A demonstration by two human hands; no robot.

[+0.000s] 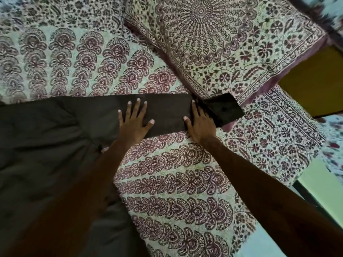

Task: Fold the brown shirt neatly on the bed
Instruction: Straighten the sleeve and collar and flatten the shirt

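Under both palms lies one long sleeve (167,112) of the brown shirt (46,145), stretched out flat across the patterned bed (181,182). The left hand (134,120) rests on the sleeve with its fingers straight and spread and its thumb out to the side, gripping nothing. The right hand (200,125) lies flat on the same sleeve, just beside the left hand, with a bare strip of cloth between the two thumbs. Its thumb and forefinger show plainly as straight; the other fingers are hard to make out against the dark cloth, but they do not appear to be curled round anything.

Just past the right hand's fingertips, the cuff (228,110) angles away from the sleeve and its end touches the edge of a printed pillow (222,43). A small dark button (223,109) shows on the cuff.

Outward from the left hand and back along the left forearm, the body of the shirt spreads wide over the bed, with soft creases in it. Between the two forearms the printed sheet shows. Well beyond the right hand, past the pillow's corner, a yellow surface (313,78) stands off the bed
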